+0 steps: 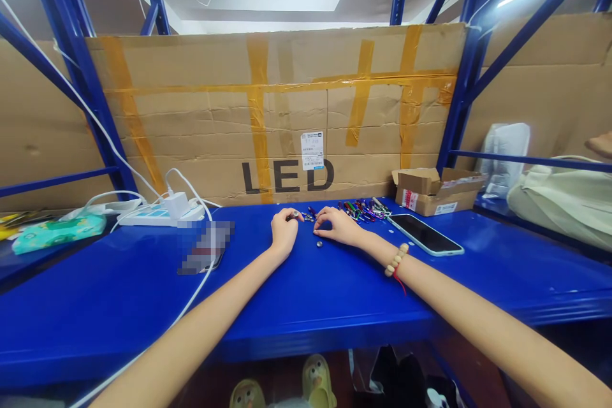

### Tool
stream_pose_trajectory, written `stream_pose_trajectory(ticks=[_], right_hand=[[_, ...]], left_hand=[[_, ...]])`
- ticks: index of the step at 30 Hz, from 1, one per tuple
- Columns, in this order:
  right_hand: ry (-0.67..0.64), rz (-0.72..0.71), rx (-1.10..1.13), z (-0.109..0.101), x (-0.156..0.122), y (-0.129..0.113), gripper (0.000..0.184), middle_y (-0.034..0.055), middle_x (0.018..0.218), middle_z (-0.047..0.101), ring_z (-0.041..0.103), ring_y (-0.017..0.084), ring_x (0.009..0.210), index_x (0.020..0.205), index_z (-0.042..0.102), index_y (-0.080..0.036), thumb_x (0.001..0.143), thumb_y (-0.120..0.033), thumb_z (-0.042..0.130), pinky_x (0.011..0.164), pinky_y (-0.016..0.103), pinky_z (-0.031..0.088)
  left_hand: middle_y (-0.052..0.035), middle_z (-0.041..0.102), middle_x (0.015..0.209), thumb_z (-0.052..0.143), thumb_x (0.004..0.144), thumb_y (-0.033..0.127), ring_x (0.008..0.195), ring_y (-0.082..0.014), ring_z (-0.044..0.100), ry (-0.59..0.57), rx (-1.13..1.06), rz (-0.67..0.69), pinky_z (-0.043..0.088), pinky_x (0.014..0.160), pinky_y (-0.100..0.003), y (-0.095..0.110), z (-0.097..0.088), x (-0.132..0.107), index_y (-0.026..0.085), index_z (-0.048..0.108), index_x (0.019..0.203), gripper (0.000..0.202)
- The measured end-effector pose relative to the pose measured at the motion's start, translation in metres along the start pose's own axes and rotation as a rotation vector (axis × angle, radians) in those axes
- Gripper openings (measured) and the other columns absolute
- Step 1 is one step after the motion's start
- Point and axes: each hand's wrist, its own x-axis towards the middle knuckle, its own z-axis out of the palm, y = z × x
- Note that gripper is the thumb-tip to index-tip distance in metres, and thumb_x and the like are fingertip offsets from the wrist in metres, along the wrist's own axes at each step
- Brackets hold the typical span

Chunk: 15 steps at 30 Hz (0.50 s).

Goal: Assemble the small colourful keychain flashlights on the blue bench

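Observation:
My left hand (284, 234) is closed around a small dark piece (292, 217) with a shiny round end, too small to name. Just to its right, my right hand (338, 227) has thumb and forefinger brought together in a pinch; what they hold, if anything, cannot be made out. Below those fingertips a small round silvery piece (319, 244) lies on the blue shelf top (287, 293). Between and behind the hands are several tiny metallic bits (310, 216). A pile of thin, shiny, many-coloured metal pieces (363, 209) lies behind my right hand.
A phone (426, 234) and an open cardboard box (430, 191) are on the right. At left are a power strip (160, 214), a white charger (176, 204), a blurred-out phone-like object (205, 248) and a trailing white cable (201, 287). A large cardboard sheet (215, 134) stands behind.

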Motion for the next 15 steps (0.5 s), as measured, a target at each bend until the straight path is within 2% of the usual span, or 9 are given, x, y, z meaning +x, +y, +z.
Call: stream_pose_trajectory(ticks=[4,7,11,13,15], right_hand=[[0.027,-0.041,-0.069,-0.006,-0.001,-0.004,0.008,0.0045,0.099,0.062,0.055,0.02,0.096,0.078,0.069,-0.022,0.076,-0.029,0.065,0.08,0.033,0.035],[0.196,-0.12,-0.109,-0.013,-0.002,-0.011,0.008,0.0042,0.099,0.062,0.055,0.018,0.093,0.079,0.069,-0.022,0.077,-0.028,0.064,0.078,0.032,0.033],[0.469,-0.224,-0.119,-0.018,-0.001,-0.021,0.012,0.0045,0.096,0.063,0.056,0.015,0.087,0.084,0.069,-0.022,0.082,-0.028,0.059,0.072,0.028,0.034],[0.521,-0.288,-0.129,-0.019,-0.001,-0.025,0.013,0.0046,0.096,0.062,0.056,0.014,0.084,0.087,0.069,-0.022,0.083,-0.028,0.058,0.07,0.028,0.035],[0.516,-0.349,-0.146,-0.019,-0.002,-0.026,0.014,0.0049,0.095,0.062,0.055,0.013,0.081,0.088,0.069,-0.022,0.083,-0.028,0.057,0.069,0.028,0.035]], left_hand=[[-0.001,0.056,0.062,0.035,0.049,0.01,0.069,-0.0155,0.051,-0.027,-0.002,0.002,0.04,0.067,-0.026,-0.001,-0.001,0.001,0.017,0.053,0.05,0.019],[0.0,0.054,0.057,0.035,0.047,0.009,0.066,-0.0149,0.051,-0.046,0.018,-0.005,0.039,0.065,-0.025,0.002,-0.001,0.0,0.017,0.053,0.05,0.02],[0.0013,0.052,0.049,0.035,0.047,0.009,0.059,-0.0142,0.051,-0.16,0.061,-0.016,0.039,0.062,-0.025,0.009,-0.001,-0.004,0.017,0.055,0.049,0.022],[0.0016,0.052,0.047,0.035,0.046,0.009,0.055,-0.0136,0.05,-0.215,0.077,-0.005,0.039,0.06,-0.024,0.012,-0.001,-0.005,0.017,0.055,0.048,0.022],[0.0019,0.052,0.046,0.035,0.046,0.009,0.052,-0.0128,0.048,-0.244,0.097,0.003,0.038,0.056,-0.024,0.012,-0.001,-0.006,0.017,0.057,0.049,0.023]])
